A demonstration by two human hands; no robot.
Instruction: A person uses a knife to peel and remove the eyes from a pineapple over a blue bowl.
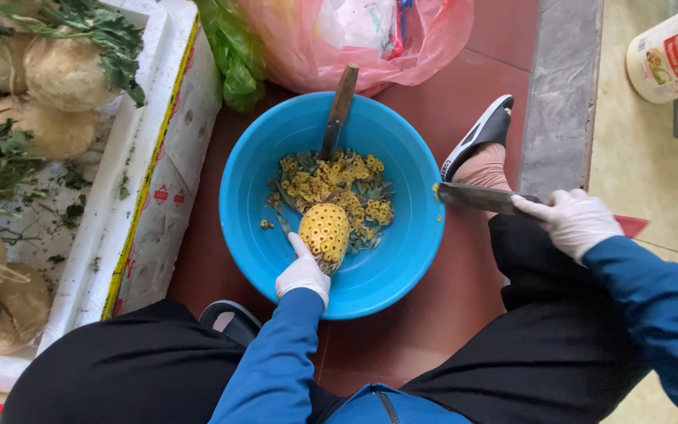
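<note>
The blue basin (402, 259) sits on the red tiled floor (449, 306) between the person's knees, and everything else is placed from it. Inside the basin, toward its near side, the left hand (303, 275) in a white glove is closed around the lower end of a peeled pineapple (324, 232), holding it upright with the yellow flesh facing up; behind the fruit, at the middle of the basin, lies a heap of yellow and green peelings (339, 184); a second knife with a wooden handle (339, 106) leans against the far rim, its blade down among the scraps. Just outside the basin's right rim the right hand (574, 220) (also gloved in white) is wrapped tight around the handle of a knife (476, 198), whose flat blade points back toward the rim and stops just beside it, clear of the fruit. To the left of the basin stands a white foam box (158, 157) with pale round roots and green leaves (56, 71); beyond the far rim lies a pink plastic bag (339, 39) beside a green one (233, 51); right of the basin, a foot in a black sandal (480, 137).
</note>
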